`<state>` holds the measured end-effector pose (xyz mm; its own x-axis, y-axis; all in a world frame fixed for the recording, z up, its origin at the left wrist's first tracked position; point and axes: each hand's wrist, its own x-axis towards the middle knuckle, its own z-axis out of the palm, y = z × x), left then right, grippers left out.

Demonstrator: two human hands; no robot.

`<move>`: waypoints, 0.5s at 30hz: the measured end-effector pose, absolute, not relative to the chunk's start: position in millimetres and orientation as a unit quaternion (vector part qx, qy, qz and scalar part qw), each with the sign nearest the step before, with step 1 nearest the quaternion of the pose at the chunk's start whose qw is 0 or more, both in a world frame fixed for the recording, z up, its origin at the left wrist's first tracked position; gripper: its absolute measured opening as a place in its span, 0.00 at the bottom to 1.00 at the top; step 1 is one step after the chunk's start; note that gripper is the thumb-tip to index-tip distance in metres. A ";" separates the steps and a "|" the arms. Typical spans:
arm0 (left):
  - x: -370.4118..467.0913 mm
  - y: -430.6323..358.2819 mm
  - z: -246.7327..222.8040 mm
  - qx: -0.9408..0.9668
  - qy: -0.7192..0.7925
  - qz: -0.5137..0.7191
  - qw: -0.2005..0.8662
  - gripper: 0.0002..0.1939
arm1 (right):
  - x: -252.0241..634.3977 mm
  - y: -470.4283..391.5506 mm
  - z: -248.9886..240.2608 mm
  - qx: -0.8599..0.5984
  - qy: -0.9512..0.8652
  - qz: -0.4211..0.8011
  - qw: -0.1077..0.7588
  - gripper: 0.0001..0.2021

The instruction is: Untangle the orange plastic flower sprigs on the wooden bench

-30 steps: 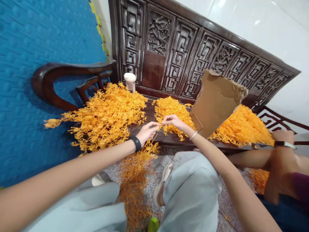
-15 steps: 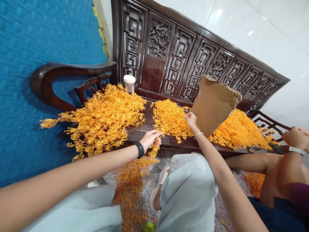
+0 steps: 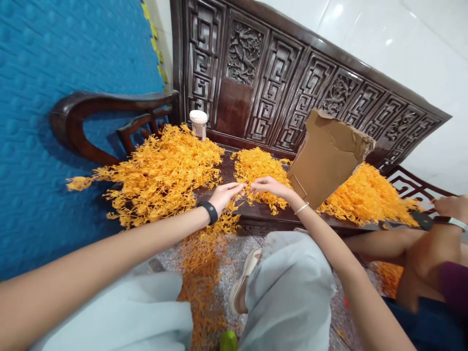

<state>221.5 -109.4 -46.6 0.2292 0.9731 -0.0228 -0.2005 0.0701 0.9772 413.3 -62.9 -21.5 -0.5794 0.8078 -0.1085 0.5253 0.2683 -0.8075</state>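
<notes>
My left hand [image 3: 227,196], with a black band at the wrist, is closed in a pinch on an orange plastic strand [image 3: 230,217] that hangs below it. Close to its fingertips is my right hand [image 3: 268,186], its fingers bent and pressed together; what they hold, if anything, is too small to make out. Behind my right hand lies a small orange pile [image 3: 256,165] of loose pieces. A larger pile of branching orange pieces [image 3: 161,170] spreads over the bench to the left.
A cardboard sheet [image 3: 325,156] leans upright on the dark carved bench [image 3: 234,109], beside another orange pile [image 3: 365,197]. A white-lidded cup [image 3: 198,125] stands at the back. Another person's hand [image 3: 451,207] is at the far right. Orange strands [image 3: 201,278] cover part of the floor.
My right hand has moved left and down from beside the cardboard to my left hand's fingertips. My left hand has risen slightly, and the view has shifted a little.
</notes>
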 end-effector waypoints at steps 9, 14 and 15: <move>217.1 -108.2 -45.1 0.459 0.387 0.495 0.628 0.11 | 364.9 -90.3 -39.3 -0.361 -0.812 0.443 0.115 0.16; 212.0 -109.0 -44.3 0.437 0.386 0.487 0.651 0.11 | 356.2 -89.3 -49.8 -0.393 -0.754 0.487 0.199 0.18; 211.3 -109.6 -44.1 0.437 0.387 0.483 0.653 0.11 | 355.3 -88.9 -50.2 -0.396 -0.749 0.489 0.208 0.18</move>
